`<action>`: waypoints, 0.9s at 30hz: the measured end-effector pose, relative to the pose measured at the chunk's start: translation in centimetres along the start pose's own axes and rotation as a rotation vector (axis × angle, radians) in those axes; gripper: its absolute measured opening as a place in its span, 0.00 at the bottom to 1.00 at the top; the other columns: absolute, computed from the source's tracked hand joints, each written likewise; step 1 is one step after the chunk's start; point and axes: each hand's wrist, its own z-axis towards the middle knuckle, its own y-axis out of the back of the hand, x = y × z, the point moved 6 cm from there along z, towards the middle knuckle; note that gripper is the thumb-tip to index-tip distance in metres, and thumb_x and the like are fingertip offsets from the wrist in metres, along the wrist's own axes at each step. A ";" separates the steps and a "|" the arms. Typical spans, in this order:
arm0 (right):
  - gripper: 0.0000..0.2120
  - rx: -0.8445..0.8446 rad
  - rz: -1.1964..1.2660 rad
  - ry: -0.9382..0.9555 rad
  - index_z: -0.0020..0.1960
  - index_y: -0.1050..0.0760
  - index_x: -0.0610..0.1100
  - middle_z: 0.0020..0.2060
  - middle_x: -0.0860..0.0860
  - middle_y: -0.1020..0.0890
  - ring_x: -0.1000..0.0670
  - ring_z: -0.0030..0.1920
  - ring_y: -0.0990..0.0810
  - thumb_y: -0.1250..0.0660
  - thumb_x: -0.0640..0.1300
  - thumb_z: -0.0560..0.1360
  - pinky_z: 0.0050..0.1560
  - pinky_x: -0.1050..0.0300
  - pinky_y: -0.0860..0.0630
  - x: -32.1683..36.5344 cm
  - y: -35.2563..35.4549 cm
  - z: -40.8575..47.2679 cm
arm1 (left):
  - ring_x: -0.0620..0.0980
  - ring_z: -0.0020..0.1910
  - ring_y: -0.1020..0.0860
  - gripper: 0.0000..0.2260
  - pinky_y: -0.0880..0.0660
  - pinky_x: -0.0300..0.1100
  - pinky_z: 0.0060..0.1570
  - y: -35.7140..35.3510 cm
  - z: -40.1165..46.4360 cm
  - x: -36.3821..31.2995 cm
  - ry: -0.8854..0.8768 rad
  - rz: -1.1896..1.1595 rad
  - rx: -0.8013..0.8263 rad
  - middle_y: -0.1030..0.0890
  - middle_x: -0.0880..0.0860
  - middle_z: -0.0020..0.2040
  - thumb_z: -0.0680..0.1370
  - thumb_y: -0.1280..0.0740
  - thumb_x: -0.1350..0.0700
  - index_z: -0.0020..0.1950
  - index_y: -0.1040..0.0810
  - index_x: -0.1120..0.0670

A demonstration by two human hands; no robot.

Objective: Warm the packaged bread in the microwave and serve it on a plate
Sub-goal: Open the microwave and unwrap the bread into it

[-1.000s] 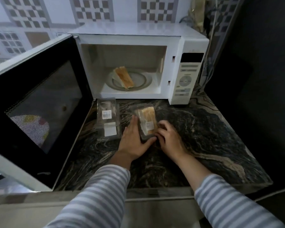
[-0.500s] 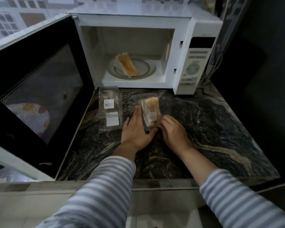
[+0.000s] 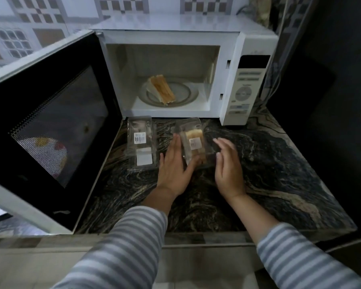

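Observation:
A white microwave (image 3: 233, 44) stands at the back of the counter with its door (image 3: 50, 130) swung wide open to the left. Inside, a slice of bread (image 3: 162, 90) lies on the glass turntable (image 3: 186, 92). In front of it sits a clear plastic package (image 3: 193, 142) holding another slice of bread. My left hand (image 3: 174, 165) presses against its left side, thumb under the near edge. My right hand (image 3: 227, 165) hovers just right of the package, fingers spread and apart from it.
A second clear package (image 3: 142, 142), empty with white labels, lies left of the hands near the door hinge. The dark marbled counter (image 3: 279, 163) extends right to a dark wall. Cables hang behind the microwave at the right.
My right hand has let go of the package's near corner and drawn off to the right with fingers spread. The left hand stays on the package. The view has shifted slightly.

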 end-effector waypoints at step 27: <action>0.17 0.165 -0.395 -0.570 0.49 0.24 0.48 0.49 0.48 0.18 0.44 0.52 0.20 0.32 0.60 0.70 0.53 0.51 0.29 1.5 -3.2 5.3 | 0.39 0.72 0.44 0.16 0.49 0.20 0.63 6.7 5.0 -3.8 -0.193 -0.262 -0.085 0.47 0.54 0.78 0.82 0.41 0.54 0.70 0.27 0.52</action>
